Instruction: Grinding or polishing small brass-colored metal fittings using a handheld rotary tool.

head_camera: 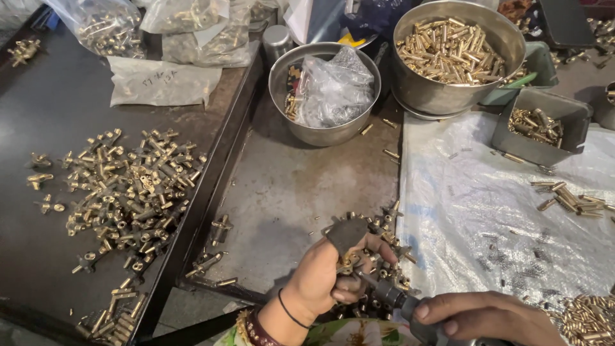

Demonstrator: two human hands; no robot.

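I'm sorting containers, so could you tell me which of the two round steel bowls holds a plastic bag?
The smaller, left-hand steel bowl holds a crumpled clear plastic bag; the larger bowl holds loose brass pieces.

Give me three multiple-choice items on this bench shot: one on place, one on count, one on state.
1. Where does the big spread of brass fittings lie?
A. On the dark tray at the left
B. On the white plastic sheet
C. In the grey square tub

2. How many round steel bowls stand at the top?
A. One
B. Two
C. Four

3. What is the left hand doing?
A. Resting flat and open
B. Closed around a small metal holder with a brass part
C. Reaching into a bowl

Answers:
1 A: the pile sits on the dark tray, left of the grey surface.
2 B: one bowl holds a crumpled clear bag, the larger bowl is full of brass pieces.
3 B: its fingers curl around the holder while the right hand grips a powered driver.
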